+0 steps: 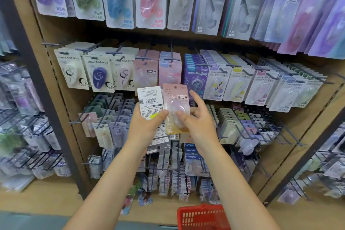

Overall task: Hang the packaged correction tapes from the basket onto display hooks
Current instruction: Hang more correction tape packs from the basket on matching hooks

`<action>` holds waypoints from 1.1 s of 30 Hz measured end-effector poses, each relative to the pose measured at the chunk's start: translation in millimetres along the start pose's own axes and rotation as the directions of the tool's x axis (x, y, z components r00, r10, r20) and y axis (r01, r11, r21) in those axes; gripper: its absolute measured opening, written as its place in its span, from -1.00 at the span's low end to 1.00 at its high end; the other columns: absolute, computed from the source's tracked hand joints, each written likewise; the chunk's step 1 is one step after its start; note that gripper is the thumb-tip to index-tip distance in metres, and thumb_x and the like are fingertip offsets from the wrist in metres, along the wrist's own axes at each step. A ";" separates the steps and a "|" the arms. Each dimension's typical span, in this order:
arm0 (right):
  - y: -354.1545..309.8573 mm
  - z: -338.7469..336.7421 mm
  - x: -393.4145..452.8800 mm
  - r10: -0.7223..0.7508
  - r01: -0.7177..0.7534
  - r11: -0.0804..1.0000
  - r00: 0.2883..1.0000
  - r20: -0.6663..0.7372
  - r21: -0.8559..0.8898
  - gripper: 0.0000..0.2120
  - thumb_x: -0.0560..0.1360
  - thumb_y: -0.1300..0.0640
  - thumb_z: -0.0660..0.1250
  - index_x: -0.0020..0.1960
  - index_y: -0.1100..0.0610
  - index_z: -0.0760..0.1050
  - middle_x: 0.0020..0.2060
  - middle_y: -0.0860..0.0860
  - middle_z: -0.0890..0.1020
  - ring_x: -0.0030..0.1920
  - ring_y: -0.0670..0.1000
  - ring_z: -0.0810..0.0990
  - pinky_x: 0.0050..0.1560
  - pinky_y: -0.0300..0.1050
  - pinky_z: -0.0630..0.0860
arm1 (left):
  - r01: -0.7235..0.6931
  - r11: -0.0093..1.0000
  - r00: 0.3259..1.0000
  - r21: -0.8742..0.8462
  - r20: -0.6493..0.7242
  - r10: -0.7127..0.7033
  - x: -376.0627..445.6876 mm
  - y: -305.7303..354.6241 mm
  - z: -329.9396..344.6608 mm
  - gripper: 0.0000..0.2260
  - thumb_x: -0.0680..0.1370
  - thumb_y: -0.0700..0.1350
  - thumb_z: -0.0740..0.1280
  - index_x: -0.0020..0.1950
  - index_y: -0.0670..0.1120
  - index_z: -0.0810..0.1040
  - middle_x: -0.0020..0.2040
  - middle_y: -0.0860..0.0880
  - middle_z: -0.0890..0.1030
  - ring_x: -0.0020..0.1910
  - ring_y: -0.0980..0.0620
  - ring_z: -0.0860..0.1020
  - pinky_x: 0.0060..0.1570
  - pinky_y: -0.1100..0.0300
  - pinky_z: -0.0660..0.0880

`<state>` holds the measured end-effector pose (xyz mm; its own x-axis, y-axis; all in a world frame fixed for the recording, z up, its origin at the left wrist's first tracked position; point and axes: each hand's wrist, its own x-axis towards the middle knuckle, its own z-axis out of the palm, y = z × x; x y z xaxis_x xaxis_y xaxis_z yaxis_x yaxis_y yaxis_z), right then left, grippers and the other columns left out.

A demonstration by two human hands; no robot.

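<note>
My left hand (147, 125) grips a stack of packaged correction tapes; the top one (150, 101) shows its white back with a barcode, and more packs fan out below it. A pink packaged correction tape (176, 106) faces me, pinched by my right hand (197, 117) between thumb and fingers, with the forefinger raised beside the card. Both packs are held up in front of the middle row of display hooks (170, 52), just below matching pink packs (146, 73). The red basket (203, 216) sits low at the bottom edge, its inside hidden.
A brown pegboard shelf holds several rows of hanging correction tapes on dark metal hooks that stick out toward me. A dark upright post (37, 73) bounds the left side, another (306, 157) slants at the right. Wire racks with packs flank both sides.
</note>
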<state>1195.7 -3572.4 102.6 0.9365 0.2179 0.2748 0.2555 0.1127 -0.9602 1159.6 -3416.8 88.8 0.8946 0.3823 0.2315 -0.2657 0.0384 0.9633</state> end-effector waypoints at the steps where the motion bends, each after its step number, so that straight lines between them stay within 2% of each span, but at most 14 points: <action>1: 1.6 5.2 1.7 0.027 -0.027 1.000 1.000 0.007 0.005 -0.38 0.53 0.23 0.47 0.50 -0.05 0.34 0.06 0.03 0.70 -0.03 -0.13 0.71 -0.14 -0.24 0.60 | -0.004 1.000 1.000 0.002 -0.031 0.004 1.4 -0.4 -4.8 -0.53 0.52 -0.15 0.55 0.39 -0.07 0.51 0.22 0.00 0.69 0.17 0.04 0.68 0.27 -0.12 0.58; 2: 2.4 11.1 3.1 0.059 -0.059 0.998 0.998 0.016 0.012 -0.42 0.51 0.22 0.49 0.47 0.01 0.39 0.05 0.02 0.73 0.02 -0.05 0.73 -0.07 -0.13 0.64 | -0.003 1.000 0.999 -0.011 -0.052 0.003 2.6 -0.2 -9.2 -0.55 0.52 -0.17 0.54 0.38 -0.07 0.51 0.20 0.01 0.70 0.15 0.05 0.68 0.26 -0.09 0.59; 4: 4.5 21.9 5.5 0.088 -0.088 0.996 0.995 0.046 -0.005 -0.64 0.50 0.17 0.50 0.28 0.07 0.56 0.01 0.00 0.76 0.03 0.03 0.74 0.07 0.05 0.67 | -0.004 0.999 0.997 -0.034 -0.073 0.002 5.4 -0.6 -19.8 -0.57 0.53 -0.18 0.53 0.37 -0.07 0.53 0.19 0.01 0.70 0.15 0.04 0.68 0.26 -0.10 0.59; 6: 7.4 33.6 7.4 0.104 -0.103 0.994 0.991 0.081 -0.019 -0.78 0.52 0.11 0.48 0.15 0.04 0.62 -0.01 0.00 0.76 0.03 0.07 0.74 0.10 0.10 0.66 | -0.005 1.000 0.997 -0.027 -0.082 0.002 8.0 0.7 -31.1 -0.56 0.52 -0.10 0.55 0.37 -0.03 0.55 0.20 0.04 0.71 0.18 0.03 0.68 0.26 -0.14 0.58; 9: 12.2 50.2 14.9 0.114 -0.111 0.993 0.991 0.066 -0.047 -0.79 0.58 0.02 0.42 0.19 0.04 0.61 0.02 0.01 0.75 0.05 0.08 0.73 0.03 0.07 0.64 | 0.008 0.999 0.993 -0.040 -0.121 -0.012 13.6 0.4 -50.8 -0.69 0.55 -0.06 0.53 0.27 0.07 0.60 0.17 0.08 0.71 0.18 0.03 0.67 0.29 -0.14 0.56; 11: 12.7 58.4 24.8 0.094 -0.093 0.994 0.995 0.023 -0.061 -0.77 0.60 -0.02 0.40 0.20 0.03 0.61 0.05 -0.01 0.74 0.08 0.01 0.71 0.13 0.05 0.61 | 0.045 0.995 0.984 -0.090 -0.166 -0.060 17.3 -0.7 -64.7 -0.77 0.58 -0.10 0.48 0.20 0.12 0.60 0.14 0.10 0.70 0.17 0.02 0.67 0.29 -0.14 0.56; 14: 10.3 71.3 41.9 0.052 -0.053 0.986 0.999 -0.009 -0.157 -0.72 0.54 -0.15 0.42 0.17 -0.02 0.63 0.10 -0.04 0.72 0.19 0.02 0.66 0.27 0.12 0.56 | 0.094 0.985 0.975 -0.147 -0.186 -0.121 22.8 1.5 -82.7 -0.76 0.59 -0.09 0.47 0.24 0.08 0.61 0.16 0.05 0.71 0.15 -0.03 0.68 0.26 -0.20 0.58; 15: 9.6 76.1 48.3 0.040 -0.040 0.983 0.999 -0.005 -0.180 -0.75 0.56 -0.11 0.41 0.16 -0.01 0.62 0.09 -0.05 0.73 0.16 -0.01 0.67 0.23 0.06 0.58 | 0.102 0.983 0.974 -0.149 -0.184 -0.129 24.9 2.6 -87.6 -0.76 0.59 -0.07 0.47 0.24 0.07 0.62 0.17 0.04 0.71 0.15 -0.05 0.68 0.26 -0.21 0.57; 17: 7.0 84.9 59.3 0.030 -0.029 0.982 1.000 -0.001 -0.189 -0.82 0.61 0.00 0.38 0.16 0.03 0.60 0.03 -0.05 0.73 0.03 -0.09 0.70 -0.02 -0.16 0.63 | 0.106 0.984 0.980 -0.145 -0.153 -0.129 29.1 5.4 -93.9 -0.75 0.59 -0.05 0.46 0.26 0.09 0.61 0.19 0.04 0.71 0.17 -0.03 0.68 0.28 -0.19 0.57; 18: 5.0 89.7 64.0 0.035 -0.035 0.981 0.999 -0.001 -0.190 -0.83 0.62 0.02 0.37 0.17 0.04 0.59 0.02 -0.05 0.73 -0.01 -0.09 0.70 -0.14 -0.20 0.63 | 0.107 0.984 0.983 -0.141 -0.130 -0.126 31.1 6.3 -96.3 -0.75 0.59 -0.04 0.46 0.26 0.10 0.61 0.20 0.06 0.71 0.18 -0.01 0.67 0.29 -0.18 0.56; 23: 7.0 98.2 81.3 0.057 -0.065 0.985 0.997 -0.050 -0.160 -0.91 0.63 0.04 0.35 0.10 0.02 0.56 0.05 0.04 0.70 -0.03 0.03 0.68 -0.37 -0.16 0.57 | 0.113 0.982 0.990 -0.149 -0.070 -0.125 38.5 5.2 -106.7 -0.83 0.62 -0.06 0.43 0.18 0.15 0.63 0.17 0.09 0.73 0.19 0.00 0.68 0.30 -0.18 0.56; 27: 10.4 103.0 89.6 0.052 -0.067 0.987 0.993 -0.105 -0.146 -0.82 0.61 -0.01 0.37 0.10 0.10 0.60 0.03 0.09 0.71 -0.10 0.05 0.69 -0.36 -0.13 0.56 | 0.126 0.976 0.990 -0.175 -0.036 -0.134 40.6 2.9 -107.6 -0.79 0.65 -0.11 0.39 0.25 0.13 0.61 0.18 0.10 0.72 0.18 0.02 0.68 0.28 -0.15 0.57; 30: 9.4 110.1 94.4 0.091 -0.109 0.986 0.986 -0.136 -0.129 -0.80 0.59 0.00 0.41 0.03 0.15 0.61 0.02 0.14 0.72 -0.16 0.07 0.70 -0.25 -0.05 0.65 | 0.112 0.972 0.993 -0.205 -0.019 -0.119 40.6 1.9 -105.9 -0.70 0.63 -0.12 0.41 0.36 0.06 0.57 0.21 0.08 0.71 0.20 0.01 0.68 0.25 -0.10 0.59; 33: 12.6 108.1 81.6 0.146 -0.165 0.979 0.977 -0.154 -0.121 -0.75 0.57 0.01 0.44 0.04 0.21 0.61 -0.03 0.17 0.72 -0.23 0.03 0.70 -0.24 -0.09 0.68 | 0.108 0.957 0.992 -0.271 -0.038 -0.123 39.0 3.8 -107.2 -0.70 0.62 -0.13 0.41 0.35 0.03 0.57 0.18 0.05 0.73 0.16 0.00 0.70 0.14 -0.02 0.64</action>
<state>1249.4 -3448.5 118.3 0.9894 0.0805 0.1207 0.1244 -0.0426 -0.9913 1155.0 -3302.8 86.9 0.9062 0.4093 0.1062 -0.2548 0.3281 0.9096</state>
